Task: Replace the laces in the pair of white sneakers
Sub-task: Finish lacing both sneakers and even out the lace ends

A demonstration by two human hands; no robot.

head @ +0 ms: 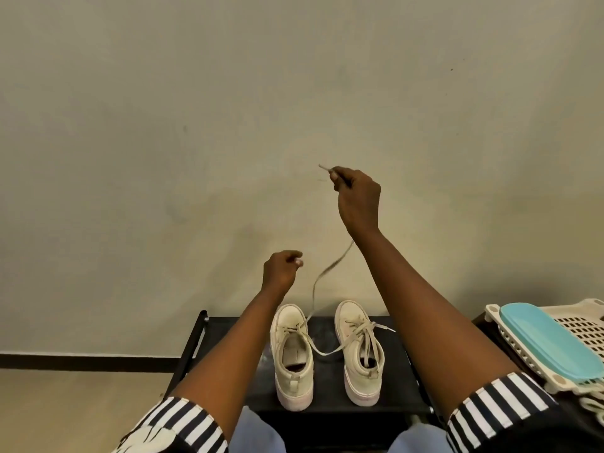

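A: Where are the sneakers [361, 351]?
B: Lower centre, on a black bench [327, 408].
A: The hands?
B: Right hand [358, 197], mid-frame, pinches a lace [314, 291] from the left-side sneaker [292, 354]. Left hand [281, 269] curls below; whether it holds anything, I cannot tell.

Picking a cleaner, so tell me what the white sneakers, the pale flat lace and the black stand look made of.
White sneakers: likely canvas or matte synthetic, by the dull, glare-free uppers; soles look rubber. Pale flat lace: woven fabric, limp and ribbon-like as it hangs. Black stand: probably painted metal frame; its dark top is unclear.
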